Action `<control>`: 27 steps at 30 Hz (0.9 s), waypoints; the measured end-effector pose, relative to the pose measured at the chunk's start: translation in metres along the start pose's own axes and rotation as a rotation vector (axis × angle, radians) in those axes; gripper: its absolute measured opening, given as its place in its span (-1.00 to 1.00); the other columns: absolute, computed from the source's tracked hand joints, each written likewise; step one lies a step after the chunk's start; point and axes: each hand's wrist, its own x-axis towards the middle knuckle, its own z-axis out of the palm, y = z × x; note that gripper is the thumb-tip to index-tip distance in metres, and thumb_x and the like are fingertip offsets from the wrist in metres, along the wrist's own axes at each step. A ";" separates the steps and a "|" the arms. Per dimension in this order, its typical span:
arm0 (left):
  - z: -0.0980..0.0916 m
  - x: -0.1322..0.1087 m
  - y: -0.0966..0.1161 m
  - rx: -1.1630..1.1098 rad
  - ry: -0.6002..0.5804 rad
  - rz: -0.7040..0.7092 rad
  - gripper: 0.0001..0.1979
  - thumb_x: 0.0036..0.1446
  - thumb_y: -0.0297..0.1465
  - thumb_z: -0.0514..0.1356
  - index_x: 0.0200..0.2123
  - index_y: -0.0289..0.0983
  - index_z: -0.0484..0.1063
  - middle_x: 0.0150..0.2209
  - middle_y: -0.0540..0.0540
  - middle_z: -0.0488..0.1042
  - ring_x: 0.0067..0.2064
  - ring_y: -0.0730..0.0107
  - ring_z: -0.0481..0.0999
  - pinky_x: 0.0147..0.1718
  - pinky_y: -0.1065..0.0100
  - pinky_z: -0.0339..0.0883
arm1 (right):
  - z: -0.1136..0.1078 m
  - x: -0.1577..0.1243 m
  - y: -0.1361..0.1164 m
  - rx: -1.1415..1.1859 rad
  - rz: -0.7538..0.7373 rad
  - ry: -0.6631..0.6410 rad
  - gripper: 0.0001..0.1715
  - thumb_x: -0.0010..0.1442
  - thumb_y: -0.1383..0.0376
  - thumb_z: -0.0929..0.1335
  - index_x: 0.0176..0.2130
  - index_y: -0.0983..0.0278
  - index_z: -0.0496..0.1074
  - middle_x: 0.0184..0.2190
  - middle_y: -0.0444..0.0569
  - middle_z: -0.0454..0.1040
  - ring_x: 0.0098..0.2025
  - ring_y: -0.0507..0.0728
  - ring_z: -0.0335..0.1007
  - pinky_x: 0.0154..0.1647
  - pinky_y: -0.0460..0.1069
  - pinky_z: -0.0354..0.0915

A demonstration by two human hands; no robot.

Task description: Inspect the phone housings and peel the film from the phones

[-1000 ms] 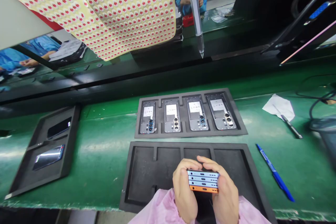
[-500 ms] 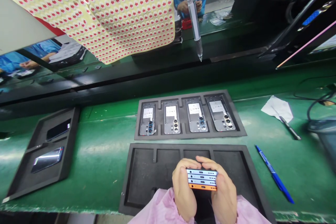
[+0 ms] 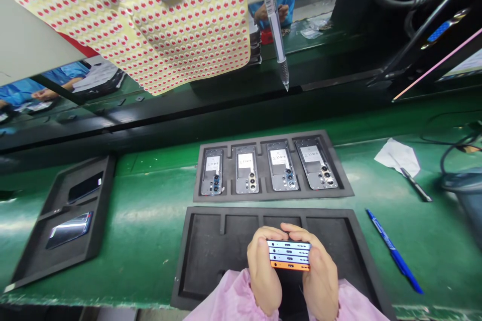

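Observation:
My left hand (image 3: 265, 271) and my right hand (image 3: 320, 273) are closed around the two ends of a stack of several phones (image 3: 289, 251). The bottom edges of the phones face me, showing ports and speaker holes; the lowest is orange, those above it pale blue. The stack is held over the near black foam tray (image 3: 241, 215). Beyond it, the far foam tray (image 3: 276, 195) holds several opened phones (image 3: 247, 169), one per slot, with white labels and camera lenses showing. My palms hide the short ends of the stack.
On the left, another foam tray (image 3: 98, 210) carries two phones (image 3: 70, 229). To the right lie a blue pen (image 3: 394, 252), a dark pen (image 3: 415, 184) on white paper (image 3: 395, 153) and a grey bin (image 3: 463, 193). A sticker sheet (image 3: 181, 35) and taped pen (image 3: 276, 30) hang above.
Both hands keep their hold on the phone stack, almost unmoved. The view has shifted very slightly; the trays and phones stay put.

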 end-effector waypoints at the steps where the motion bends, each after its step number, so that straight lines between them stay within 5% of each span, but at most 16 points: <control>1: 0.000 0.000 0.000 0.001 0.000 -0.002 -0.62 0.27 -0.27 -0.11 -0.39 -0.30 0.42 -0.37 -0.13 0.44 -0.25 0.25 0.43 -0.22 0.30 0.29 | 0.000 0.000 0.000 -0.004 0.000 -0.001 -0.61 0.27 0.10 0.19 -0.27 0.26 0.47 -0.18 0.06 0.50 -0.12 0.20 0.44 -0.20 0.02 0.42; 27: 0.002 0.000 0.004 0.000 -0.004 0.023 -0.62 0.26 -0.26 -0.09 -0.42 -0.29 0.42 -0.39 -0.12 0.44 -0.28 0.27 0.43 -0.26 0.33 0.30 | -0.002 -0.001 -0.001 -0.027 -0.013 -0.001 -0.59 0.27 0.08 0.19 -0.29 0.26 0.47 -0.20 0.08 0.51 -0.15 0.22 0.45 -0.25 0.04 0.44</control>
